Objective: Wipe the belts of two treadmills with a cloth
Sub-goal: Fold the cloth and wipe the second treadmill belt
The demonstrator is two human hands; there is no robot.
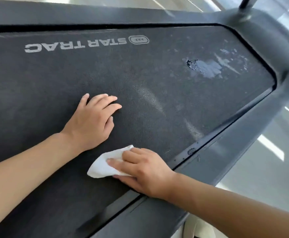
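Across the frame lies one treadmill belt, dark grey, textured, seen from above by the head camera. One white logo reading "STAR TRAC" is printed on it, upside down from this view. One grey side rail runs along the belt's right edge, and one dark gap separates belt from the far rail at the top.

Hands: two, both bare, both on the belt.
- Left hand: palm down, fingers relaxed and slightly spread, resting flat on the belt; holds nothing.
- Right hand: palm down, fingers extended over one white cloth, pressing it against the belt. Thumb position cannot be told.

Cloth: one, crumpled, lying on the belt near its right edge, partly covered by the right hand's fingers; its free corner sticks out toward the left hand. The two hands are near each other but apart.

Belt surface: one wet patch with scattered smaller droplets toward the far right corner, well apart from both hands. Two faint shiny streaks show between patch and cloth.

Beyond the rail, pale glossy floor with bright reflections.
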